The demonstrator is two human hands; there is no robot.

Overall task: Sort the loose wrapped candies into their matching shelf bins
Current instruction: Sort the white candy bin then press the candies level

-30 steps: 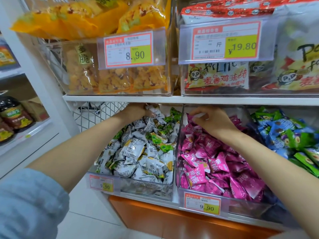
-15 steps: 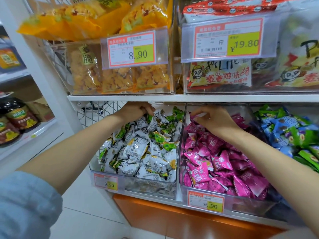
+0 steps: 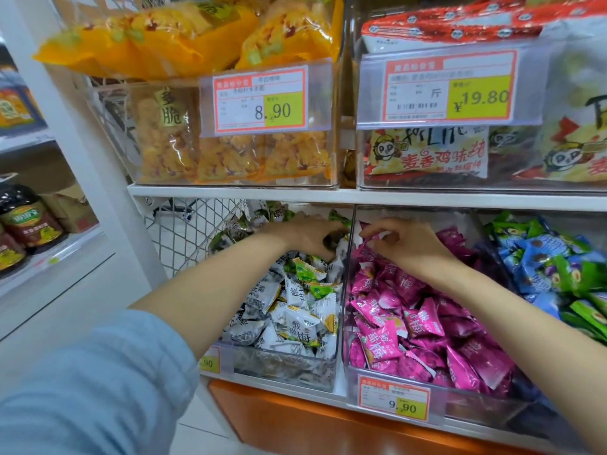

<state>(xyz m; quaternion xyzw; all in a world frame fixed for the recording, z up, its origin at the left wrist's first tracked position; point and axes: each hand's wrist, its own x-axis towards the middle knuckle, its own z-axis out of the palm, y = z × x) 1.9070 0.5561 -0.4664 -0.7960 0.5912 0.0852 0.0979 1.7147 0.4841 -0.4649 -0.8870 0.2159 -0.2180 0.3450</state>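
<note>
Pink bin [image 3: 466, 400] reads uniform; our right hand [image 3: 405, 246] pinches a pink candy [image 3: 367, 242], left hand [image 3: 303, 236] apparently curls round a dark candy [image 3: 328, 241] in the white-green bin [image 3: 289, 369]; we judge sorting unfinished.

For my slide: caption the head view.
Left hand grips white-wrapped candies in one clear plastic bin; right hand pinches a magenta-wrapped candy next door.

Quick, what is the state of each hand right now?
Left hand: fingers curled around a dark wrapped candy.
Right hand: fingers pinch a pink candy.
</note>
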